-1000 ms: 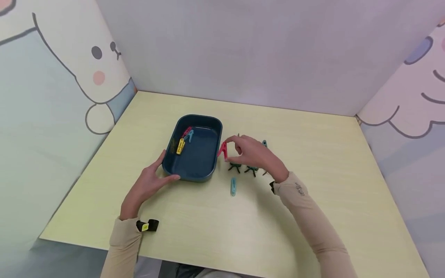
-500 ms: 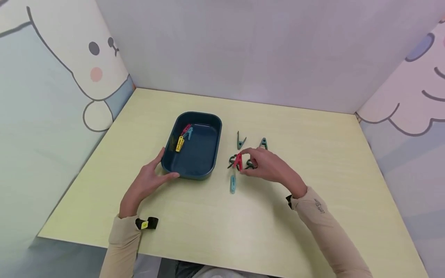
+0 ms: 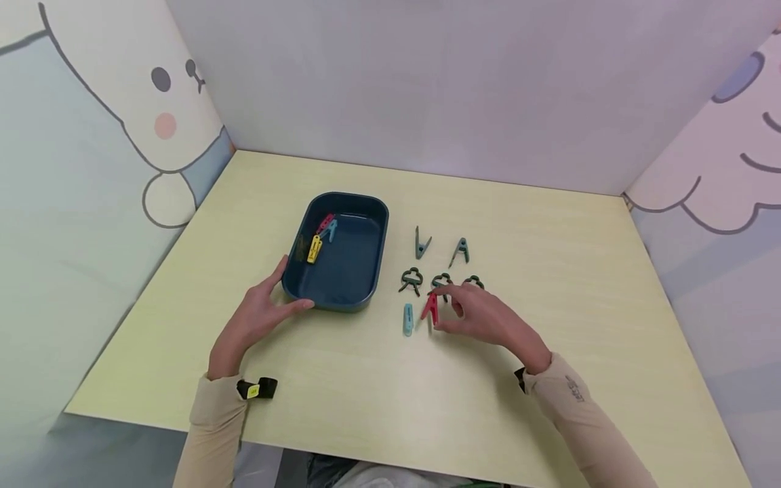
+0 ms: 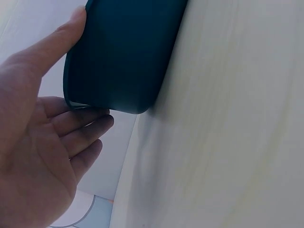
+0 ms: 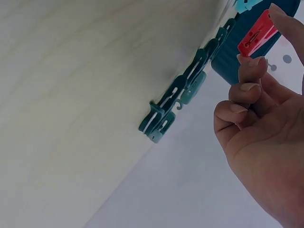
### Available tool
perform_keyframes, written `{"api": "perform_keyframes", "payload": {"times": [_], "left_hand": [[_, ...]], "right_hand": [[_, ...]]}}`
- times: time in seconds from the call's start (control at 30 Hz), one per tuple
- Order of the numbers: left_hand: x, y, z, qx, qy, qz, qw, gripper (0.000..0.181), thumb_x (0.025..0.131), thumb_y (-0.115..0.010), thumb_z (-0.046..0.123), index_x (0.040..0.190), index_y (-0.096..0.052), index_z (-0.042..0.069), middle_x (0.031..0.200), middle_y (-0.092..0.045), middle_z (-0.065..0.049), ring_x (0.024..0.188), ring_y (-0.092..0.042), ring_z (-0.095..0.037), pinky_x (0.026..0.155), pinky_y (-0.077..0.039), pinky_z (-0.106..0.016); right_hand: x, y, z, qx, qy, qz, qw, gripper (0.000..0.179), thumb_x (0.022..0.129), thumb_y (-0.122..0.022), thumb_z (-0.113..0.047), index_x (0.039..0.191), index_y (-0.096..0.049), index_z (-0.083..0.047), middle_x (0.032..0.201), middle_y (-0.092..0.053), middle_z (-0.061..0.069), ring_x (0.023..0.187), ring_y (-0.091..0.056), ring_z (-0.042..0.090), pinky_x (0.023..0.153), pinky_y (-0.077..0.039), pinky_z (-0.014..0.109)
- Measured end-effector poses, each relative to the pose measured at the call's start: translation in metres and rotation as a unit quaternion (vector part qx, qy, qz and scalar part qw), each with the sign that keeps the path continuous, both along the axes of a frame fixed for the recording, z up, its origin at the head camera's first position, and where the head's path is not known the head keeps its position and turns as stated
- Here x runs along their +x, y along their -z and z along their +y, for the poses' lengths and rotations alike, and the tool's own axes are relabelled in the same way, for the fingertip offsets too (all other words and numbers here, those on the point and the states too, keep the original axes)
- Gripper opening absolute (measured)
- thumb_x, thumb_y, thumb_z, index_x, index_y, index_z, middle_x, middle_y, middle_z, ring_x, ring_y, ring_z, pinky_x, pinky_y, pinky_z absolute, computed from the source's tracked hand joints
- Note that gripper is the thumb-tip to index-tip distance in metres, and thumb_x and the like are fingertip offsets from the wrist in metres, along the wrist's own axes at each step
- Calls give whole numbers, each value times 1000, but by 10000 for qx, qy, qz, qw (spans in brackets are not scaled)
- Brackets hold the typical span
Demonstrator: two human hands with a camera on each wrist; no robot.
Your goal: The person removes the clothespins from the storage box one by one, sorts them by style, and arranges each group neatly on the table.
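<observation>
Nearer the person and to the right: that is where the right hand (image 3: 482, 317) has carried the red clip (image 3: 430, 309), which a second ago was just beside the tray's right edge. Nearest to the body, the left hand (image 3: 259, 318) spreads thumb and fingers about the near left corner of the dark blue tray (image 3: 350, 264), touching it without clenching; it keeps the same place as before. The right hand pinches the red clip end to end between thumb and forefinger, its other fingers loosely curled. Just left of the clip, the light blue clip (image 3: 408, 320) lies on the table (image 3: 561, 271); whether the red one touches the table I cannot tell. To set it down well, I would judge, the pinch should stay light, the clip be lowered level, and the fingers part without brushing the light blue one. Beyond lies a row of three round-topped green clips (image 3: 411, 280), the rightmost partly hidden by the hand; farther off, two plain green clips (image 3: 421, 244), which the hand partly covered earlier, show fully. Inside the tray, a yellow clip (image 3: 314, 249), a pink clip (image 3: 325, 223) and a blue clip (image 3: 330, 230) lie together at the left, unchanged.
</observation>
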State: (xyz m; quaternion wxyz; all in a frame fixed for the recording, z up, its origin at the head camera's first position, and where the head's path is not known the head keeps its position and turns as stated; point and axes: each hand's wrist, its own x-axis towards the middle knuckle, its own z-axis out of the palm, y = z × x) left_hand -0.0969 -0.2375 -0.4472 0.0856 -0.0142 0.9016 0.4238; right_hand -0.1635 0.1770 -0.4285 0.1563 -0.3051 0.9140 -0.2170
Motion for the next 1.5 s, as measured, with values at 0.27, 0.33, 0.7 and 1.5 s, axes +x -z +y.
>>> {"api": "perform_keyframes", "payload": {"times": [0.27,0.33,0.7,1.5], "left_hand": [[0,0,-1,18,-25,-13,10000,111,91,-77,53,168,-6,17,168,-18,-25,152,-20,-48,114,-28,-68],[-1,0,-1,28,-29,-15,10000,111,91,-77,53,168,-6,17,168,-18,-25,152,-19,-48,114,-28,-68],[-1,-1,-2,-5,-27,60,10000,110,91,-77,52,167,-7,16,168,-18,-25,152,-20,-48,115,-29,-67],[1,2,1,66,9,7,10000,110,92,-76,52,167,-6,15,168,-16,-26,152,-19,-48,115,-28,-67]], "right_hand": [[4,7,1,468,-27,-63,9989,50,88,-83,-33,130,-65,-11,77,-53,-2,77,-49,16,62,-43,33],[4,8,0,511,-50,-66,9987,51,88,-83,-32,130,-65,-11,78,-53,-2,76,-49,16,63,-44,33],[5,2,-3,618,-116,127,9979,60,88,-84,-36,137,-62,-11,77,-53,-2,75,-49,16,62,-45,34],[-43,-21,-92,-1613,-612,819,9816,51,99,-73,-31,142,-60,-6,78,-52,-3,71,-47,16,64,-40,33]]}}
